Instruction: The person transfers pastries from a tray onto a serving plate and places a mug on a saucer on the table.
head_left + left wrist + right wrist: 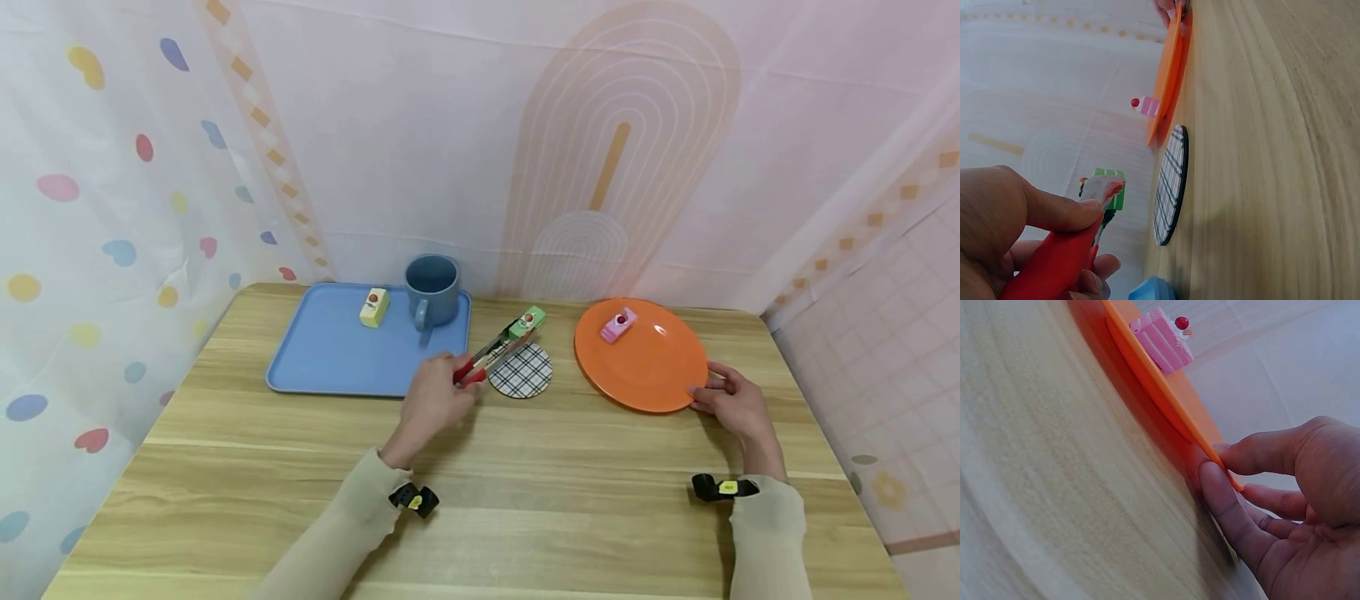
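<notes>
My left hand (441, 396) grips red-handled tongs (1054, 265), whose metal tips pinch a small green toy cake slice (528, 322). The green slice is held in the air above the far part of a round checked coaster (522, 372). At the right, my right hand (738, 410) pinches the rim of an orange plate (643, 375), thumb on one face and fingers on the other. On that plate lies a pink toy cake slice (1163, 340) with a red berry on top.
Left of the coaster is a blue tray (337, 358), bearing a pale yellow cake slice (374, 308) and a blue-grey mug (432, 292). The mug's handle faces the front. A patterned curtain (420, 150) hangs behind the wooden table (525, 500).
</notes>
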Motion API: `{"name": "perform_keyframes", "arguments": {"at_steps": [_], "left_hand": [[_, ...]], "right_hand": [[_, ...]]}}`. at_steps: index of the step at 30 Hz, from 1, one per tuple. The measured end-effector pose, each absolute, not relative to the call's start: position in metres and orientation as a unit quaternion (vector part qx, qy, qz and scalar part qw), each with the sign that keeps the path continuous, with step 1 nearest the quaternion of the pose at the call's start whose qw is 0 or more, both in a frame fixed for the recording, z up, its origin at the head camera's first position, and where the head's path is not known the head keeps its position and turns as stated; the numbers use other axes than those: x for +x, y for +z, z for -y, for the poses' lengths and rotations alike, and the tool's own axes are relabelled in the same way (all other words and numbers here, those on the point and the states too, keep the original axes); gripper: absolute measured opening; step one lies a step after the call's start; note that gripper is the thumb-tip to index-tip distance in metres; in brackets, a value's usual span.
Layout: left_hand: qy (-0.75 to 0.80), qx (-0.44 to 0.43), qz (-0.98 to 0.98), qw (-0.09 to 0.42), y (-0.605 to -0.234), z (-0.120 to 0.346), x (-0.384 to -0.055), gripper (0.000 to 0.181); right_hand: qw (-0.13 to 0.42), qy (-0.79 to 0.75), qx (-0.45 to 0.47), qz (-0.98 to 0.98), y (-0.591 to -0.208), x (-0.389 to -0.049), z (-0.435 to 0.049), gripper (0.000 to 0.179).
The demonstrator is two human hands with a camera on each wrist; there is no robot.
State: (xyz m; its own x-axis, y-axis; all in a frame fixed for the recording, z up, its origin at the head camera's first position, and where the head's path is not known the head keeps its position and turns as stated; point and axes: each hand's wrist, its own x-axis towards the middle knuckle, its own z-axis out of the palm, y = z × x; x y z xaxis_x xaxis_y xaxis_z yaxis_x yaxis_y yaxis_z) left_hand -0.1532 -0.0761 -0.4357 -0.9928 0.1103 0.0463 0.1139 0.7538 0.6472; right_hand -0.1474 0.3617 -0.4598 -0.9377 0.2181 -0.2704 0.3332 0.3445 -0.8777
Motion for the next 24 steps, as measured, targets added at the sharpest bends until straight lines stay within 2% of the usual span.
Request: {"name": "perform_keyframes", "arguments": {"at_steps": [10,24], "left_hand": [[-0.338,-0.071,0.938,0.008,-0.438,0.066,-0.153,0.048],[-0.344,-0.084,0.935,-0.009,-0.440,0.052,-0.153,0.052]], "right_hand": [[0.050,-0.545,0.164,-0.821,-0.460,-0.147,-0.363,0.076],[0.052,-0.549,0.163,-0.818,-0.461,-0.147,-0.363,0.077]]}}
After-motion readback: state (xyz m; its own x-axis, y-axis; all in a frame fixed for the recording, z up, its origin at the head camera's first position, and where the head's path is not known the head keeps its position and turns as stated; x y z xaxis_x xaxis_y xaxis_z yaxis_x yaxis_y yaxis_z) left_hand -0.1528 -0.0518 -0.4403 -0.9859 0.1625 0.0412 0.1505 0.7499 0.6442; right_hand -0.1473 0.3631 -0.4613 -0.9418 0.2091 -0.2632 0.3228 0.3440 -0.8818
